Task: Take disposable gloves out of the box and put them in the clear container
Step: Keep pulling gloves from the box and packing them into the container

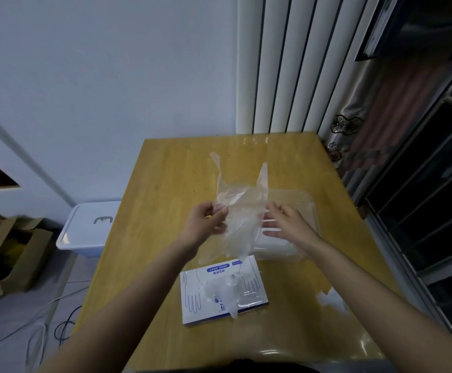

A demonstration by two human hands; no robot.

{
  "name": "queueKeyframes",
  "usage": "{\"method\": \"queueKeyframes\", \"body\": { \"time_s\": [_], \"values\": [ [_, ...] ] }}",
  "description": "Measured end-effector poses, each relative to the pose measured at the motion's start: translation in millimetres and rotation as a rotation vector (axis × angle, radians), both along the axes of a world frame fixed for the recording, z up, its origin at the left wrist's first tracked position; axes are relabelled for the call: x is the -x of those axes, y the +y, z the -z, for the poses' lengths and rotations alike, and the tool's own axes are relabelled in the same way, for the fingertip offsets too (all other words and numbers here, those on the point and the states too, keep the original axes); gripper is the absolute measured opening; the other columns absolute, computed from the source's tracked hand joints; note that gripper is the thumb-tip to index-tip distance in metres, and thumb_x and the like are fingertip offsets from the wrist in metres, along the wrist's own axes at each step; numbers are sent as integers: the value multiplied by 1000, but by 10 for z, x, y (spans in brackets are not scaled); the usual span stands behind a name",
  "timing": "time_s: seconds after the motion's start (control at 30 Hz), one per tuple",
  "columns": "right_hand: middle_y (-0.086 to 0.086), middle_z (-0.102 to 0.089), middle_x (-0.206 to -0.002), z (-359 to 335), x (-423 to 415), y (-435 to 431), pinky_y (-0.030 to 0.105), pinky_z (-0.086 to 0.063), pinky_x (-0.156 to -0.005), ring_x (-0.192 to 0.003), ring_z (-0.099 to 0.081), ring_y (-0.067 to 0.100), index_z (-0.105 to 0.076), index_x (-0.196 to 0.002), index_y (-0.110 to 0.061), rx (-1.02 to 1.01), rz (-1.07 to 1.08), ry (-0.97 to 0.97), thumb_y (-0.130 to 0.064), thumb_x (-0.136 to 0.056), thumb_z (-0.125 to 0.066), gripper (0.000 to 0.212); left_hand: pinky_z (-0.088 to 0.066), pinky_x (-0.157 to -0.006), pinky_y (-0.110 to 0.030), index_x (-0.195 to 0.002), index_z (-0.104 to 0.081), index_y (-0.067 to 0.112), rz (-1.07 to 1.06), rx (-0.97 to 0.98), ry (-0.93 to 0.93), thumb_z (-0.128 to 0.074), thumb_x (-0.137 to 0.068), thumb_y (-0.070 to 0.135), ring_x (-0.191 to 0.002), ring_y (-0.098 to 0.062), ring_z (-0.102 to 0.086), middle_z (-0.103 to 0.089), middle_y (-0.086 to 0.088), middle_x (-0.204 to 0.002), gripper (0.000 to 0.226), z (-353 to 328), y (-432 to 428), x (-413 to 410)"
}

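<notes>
A clear disposable glove (239,211) is held in the air above the table (165,184). Two of its finger ends are raised and its lower part hangs down toward the box (192,300). The glove's left edge is pinched by the left hand (208,219), whose grip is closed on the film between thumb and fingers. The right hand (286,222) is positioned at the glove's right edge. Its lower fingers are extended, and whether its grip is closed on the film cannot be told.

The clear container (305,208) is located on the table beneath the right hand, just beyond the box. Its contents cannot be made out through the transparent walls. The flat white and blue box is laid on the table nearest the person, and a crumpled bunch of gloves (219,289) is seen protruding from its top opening. A white lidded bin (90,227) is placed on the floor to the left of the table.
</notes>
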State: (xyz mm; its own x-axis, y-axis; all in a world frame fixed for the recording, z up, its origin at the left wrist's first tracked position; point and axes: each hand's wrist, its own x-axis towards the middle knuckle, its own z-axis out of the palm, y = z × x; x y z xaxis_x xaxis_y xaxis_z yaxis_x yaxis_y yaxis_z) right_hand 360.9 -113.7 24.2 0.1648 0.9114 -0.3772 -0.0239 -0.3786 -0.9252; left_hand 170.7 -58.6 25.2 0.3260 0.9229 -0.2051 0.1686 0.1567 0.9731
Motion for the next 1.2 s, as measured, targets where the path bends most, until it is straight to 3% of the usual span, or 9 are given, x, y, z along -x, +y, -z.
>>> {"method": "queueKeyframes", "body": {
  "time_s": [0.13, 0.37, 0.53, 0.63, 0.73, 0.8, 0.93, 1.03, 1.2],
  "values": [
    [-1, -55, -121, 68, 55, -14, 26, -48, -86, -109, -57, 15, -35, -132, -18, 30, -176, -179, -45, -77, -71, 71, -54, -57, -21, -84, -56, 5, 70, 35, 11, -57, -93, 11, -61, -14, -56, -55, -3, -70, 11, -84, 50, -51],
    [4, -59, -82, 126, 46, 15, 13, -49, -52, -63, -55, 11, -58, -106, 0, -30, 52, -137, -9, -97, -51, 15, -52, -71, -40, -78, -60, 10, -154, 62, 53, -40, -102, 22, -54, -17, -51, -48, -4, -58, 34, -3, 189, -100],
    [4, -63, -72, 180, 24, -38, 19, -50, -54, -62, -59, 15, -60, -92, -2, -31, 116, -190, -11, -99, -45, 18, -54, -74, -38, -90, -65, 11, -102, 241, 56, -36, -98, 49, -74, -25, -65, -68, -8, -80, 48, -6, 168, -153],
    [2, -61, -68, 201, -24, -43, 17, -48, -51, -60, -58, 14, -58, -85, -5, -21, 177, -208, -11, -99, -46, 19, -55, -61, -26, -109, -60, 4, 51, 194, 162, -62, -91, 26, -71, -17, -64, -67, -7, -86, 28, -15, 109, -184],
    [8, -65, -92, 256, -101, -49, 28, -52, -69, -79, -62, 20, -56, -97, -9, 76, 109, -343, -13, -97, -50, 7, -55, -67, -27, -109, -62, 3, 87, 76, 311, -62, -89, 8, -70, -16, -61, -64, -8, -85, 21, 7, 128, -172],
    [8, -56, -118, 245, -161, -85, 31, -47, -88, -107, -56, 22, -49, -119, -10, 80, 16, -633, -10, -93, -55, 27, -54, -71, -28, -103, -64, 4, 126, -9, 397, -60, -89, 7, -69, -13, -60, -63, -5, -85, 14, -23, 179, -192],
    [0, -43, -137, -100, -126, -95, 7, -23, -101, -130, -36, 13, -43, -132, -14, -443, -184, -934, 1, -88, -59, 49, -47, -67, -16, -101, -69, 11, 405, -232, 653, -61, -88, 7, -72, -6, -57, -60, 7, -87, 16, -220, 292, -327],
    [0, -32, -151, -264, -51, 43, 5, 5, -108, -143, -17, 12, -35, -142, -14, -595, -492, -1073, -1, -86, -63, 65, -48, -81, -25, -100, -71, 12, 607, -343, 795, -64, -85, 7, -84, -10, -58, -65, 4, -93, 18, -365, 356, -483],
    [0, -66, -111, -390, -198, 338, 28, -22, -116, -111, -55, 18, -60, -114, -13, -462, -577, -1154, -13, -84, -68, 32, -45, -73, -27, -96, -74, 12, 685, -445, 909, -66, -82, 7, -80, -14, -60, -70, -5, -91, 17, -514, 474, -601]
  ]
}}
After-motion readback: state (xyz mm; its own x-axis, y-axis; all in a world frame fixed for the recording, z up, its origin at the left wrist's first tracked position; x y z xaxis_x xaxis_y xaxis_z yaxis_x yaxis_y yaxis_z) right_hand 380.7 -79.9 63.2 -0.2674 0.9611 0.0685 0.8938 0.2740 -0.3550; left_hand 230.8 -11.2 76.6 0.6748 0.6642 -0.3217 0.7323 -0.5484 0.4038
